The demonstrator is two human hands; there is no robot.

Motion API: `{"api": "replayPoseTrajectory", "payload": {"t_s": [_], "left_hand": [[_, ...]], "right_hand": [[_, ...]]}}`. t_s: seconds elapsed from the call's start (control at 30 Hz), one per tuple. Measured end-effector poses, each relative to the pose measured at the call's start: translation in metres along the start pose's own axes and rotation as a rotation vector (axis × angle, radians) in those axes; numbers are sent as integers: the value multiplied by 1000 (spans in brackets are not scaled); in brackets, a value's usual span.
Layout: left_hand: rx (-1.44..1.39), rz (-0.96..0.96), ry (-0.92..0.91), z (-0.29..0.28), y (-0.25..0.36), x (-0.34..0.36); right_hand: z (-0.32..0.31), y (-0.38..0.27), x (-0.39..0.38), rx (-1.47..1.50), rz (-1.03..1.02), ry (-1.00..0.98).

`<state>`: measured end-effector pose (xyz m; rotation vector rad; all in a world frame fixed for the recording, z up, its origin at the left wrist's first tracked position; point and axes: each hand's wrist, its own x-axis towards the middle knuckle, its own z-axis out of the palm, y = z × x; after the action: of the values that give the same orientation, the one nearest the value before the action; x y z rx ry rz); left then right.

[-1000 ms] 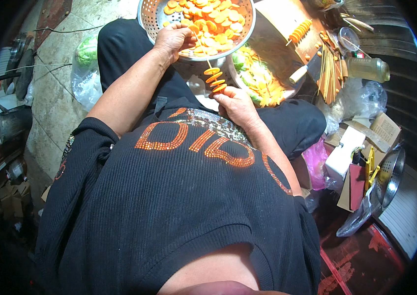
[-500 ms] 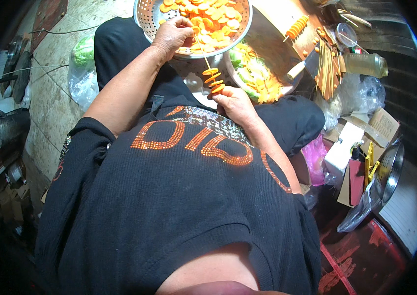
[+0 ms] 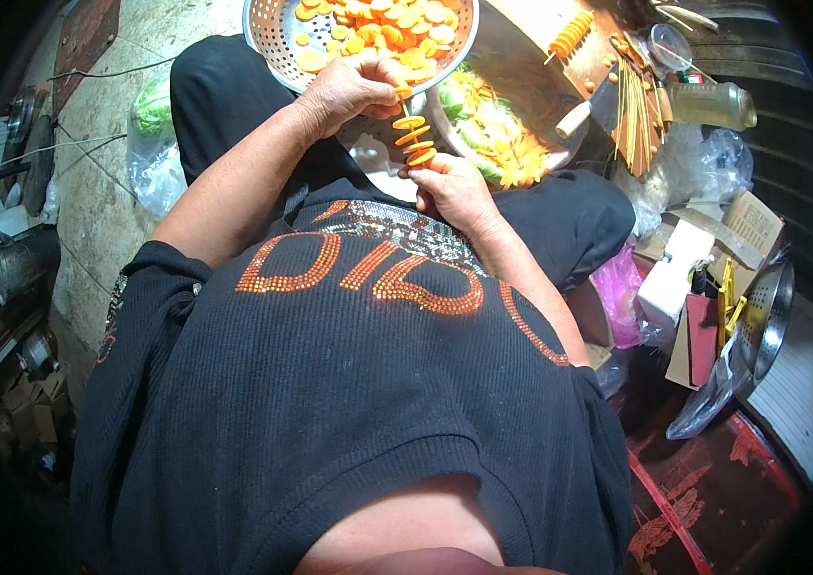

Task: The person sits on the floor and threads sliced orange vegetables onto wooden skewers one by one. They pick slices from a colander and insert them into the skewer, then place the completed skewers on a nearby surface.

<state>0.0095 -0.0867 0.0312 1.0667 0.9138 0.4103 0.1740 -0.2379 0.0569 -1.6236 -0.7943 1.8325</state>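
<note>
My left hand [image 3: 354,91] pinches an orange carrot slice [image 3: 401,92] at the upper end of a thin wooden skewer, just below the rim of the perforated steel colander [image 3: 267,38]. The colander holds several round carrot slices [image 3: 387,29]. My right hand [image 3: 450,187] grips the lower part of the skewer, under spaced carrot slices [image 3: 414,134] threaded along it. Right of the hands, a pale basin [image 3: 445,115] holds green leaves and orange trimmings. A board [image 3: 596,48] at the upper right bears another threaded carrot skewer [image 3: 571,36].
Beside the board lie a knife [image 3: 573,119], a bundle of skewers [image 3: 635,125] and a jar [image 3: 708,105]. Cartons [image 3: 742,230], bags [image 3: 617,297] and a second colander [image 3: 771,316] crowd the right. At left, a bagged cabbage [image 3: 150,110], pots [image 3: 23,268] and cables [image 3: 119,77].
My left hand has come down and right toward the skewer's tip, where it pinches a slice. My right hand and the threaded slices have risen slightly; the view has shifted a little.
</note>
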Motion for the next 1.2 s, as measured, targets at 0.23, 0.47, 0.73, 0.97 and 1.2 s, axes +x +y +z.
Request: {"api": "replayPoseTrajectory", "payload": {"t_s": [0.23, 0.47, 0.73, 0.97, 1.2], "left_hand": [[67, 18, -18, 8, -7, -4], [134, 70, 21, -1, -11, 8], [546, 124, 261, -15, 7, 53], [771, 19, 136, 9, -11, 82], [892, -49, 78, 23, 0, 81]], "right_hand": [[3, -10, -1, -60, 20, 48], [-6, -4, 8, 129, 24, 84], [-27, -4, 10, 345, -49, 245], [-30, -1, 9, 355, -45, 255], [-30, -2, 10, 320, -34, 251]]}}
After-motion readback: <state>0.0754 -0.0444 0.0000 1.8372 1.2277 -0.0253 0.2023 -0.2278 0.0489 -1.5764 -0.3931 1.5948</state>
